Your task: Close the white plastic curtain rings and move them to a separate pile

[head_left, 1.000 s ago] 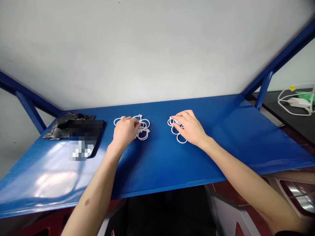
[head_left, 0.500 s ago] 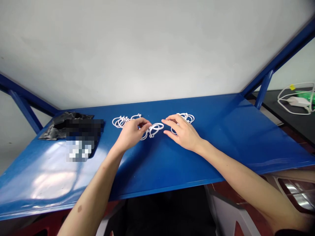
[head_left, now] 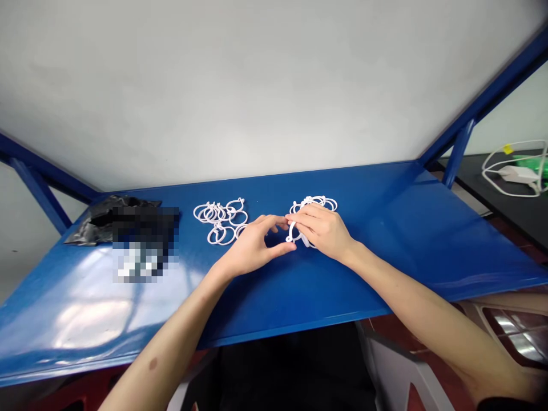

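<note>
My right hand (head_left: 323,228) is closed on a white plastic ring (head_left: 292,229) that has a small eyelet, like a curtain ring. Part of that ring is hidden behind the fingers. My left hand (head_left: 261,242) is just to its left, thumb and fingers apart, with the thumb tip close by the eyelet. Behind and under my right hand lies a pile of similar white rings (head_left: 329,201), partly covered. A second group of white rings (head_left: 209,213) lies on the blue table (head_left: 274,291), left of and beyond my left hand.
A crumpled black plastic bag (head_left: 115,208) lies at the table's left, next to a pixelated patch. Blue metal braces (head_left: 460,151) rise at both sides against a pale wall. At far right, a white cable (head_left: 492,185) rests on a dark surface.
My left hand has moved right, bringing a white ring over to my right hand, and its fingers have spread. My right hand has closed on the ring. More of the left group now shows.
</note>
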A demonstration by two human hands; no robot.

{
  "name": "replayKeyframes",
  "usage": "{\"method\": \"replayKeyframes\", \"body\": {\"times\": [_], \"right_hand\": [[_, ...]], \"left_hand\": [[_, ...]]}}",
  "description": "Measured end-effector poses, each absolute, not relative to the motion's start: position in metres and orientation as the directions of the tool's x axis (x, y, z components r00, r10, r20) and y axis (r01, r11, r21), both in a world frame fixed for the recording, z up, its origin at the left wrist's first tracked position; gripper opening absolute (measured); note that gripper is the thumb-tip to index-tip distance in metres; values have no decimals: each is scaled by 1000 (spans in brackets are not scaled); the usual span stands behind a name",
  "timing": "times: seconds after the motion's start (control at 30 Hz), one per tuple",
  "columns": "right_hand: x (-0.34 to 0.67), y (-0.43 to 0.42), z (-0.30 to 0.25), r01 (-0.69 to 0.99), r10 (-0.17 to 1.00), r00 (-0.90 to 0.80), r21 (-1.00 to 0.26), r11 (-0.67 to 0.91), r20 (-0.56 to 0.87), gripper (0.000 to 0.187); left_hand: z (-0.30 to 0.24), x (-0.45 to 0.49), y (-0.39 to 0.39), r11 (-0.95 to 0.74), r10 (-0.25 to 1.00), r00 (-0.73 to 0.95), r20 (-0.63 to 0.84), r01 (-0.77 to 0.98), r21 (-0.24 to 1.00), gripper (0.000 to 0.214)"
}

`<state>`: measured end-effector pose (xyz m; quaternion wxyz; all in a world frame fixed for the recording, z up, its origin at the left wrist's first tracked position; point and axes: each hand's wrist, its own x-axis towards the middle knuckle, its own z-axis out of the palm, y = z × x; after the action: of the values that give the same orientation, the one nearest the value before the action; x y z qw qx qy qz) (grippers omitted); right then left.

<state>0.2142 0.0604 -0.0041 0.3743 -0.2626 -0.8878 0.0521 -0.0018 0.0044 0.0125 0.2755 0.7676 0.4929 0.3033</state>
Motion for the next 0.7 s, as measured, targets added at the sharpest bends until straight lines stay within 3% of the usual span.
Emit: {"method": "replayKeyframes", "body": {"times": [0.13, 0.37, 0.7], "right_hand": [[213, 60, -2, 434, 533, -571, -321, 842, 624, 29], [212, 57, 2, 438, 523, -523, -314, 842, 673, 29], [219, 59, 7, 448, 497, -439, -298, 843, 748, 27]], "left_hand": [[3, 9, 3, -421, 902, 365, 231, 624, 659, 38], [-10, 27, 2, -474, 880, 363, 307, 613, 633, 56], [-6, 26, 2, -466, 885, 340, 319, 616, 635, 33]]}}
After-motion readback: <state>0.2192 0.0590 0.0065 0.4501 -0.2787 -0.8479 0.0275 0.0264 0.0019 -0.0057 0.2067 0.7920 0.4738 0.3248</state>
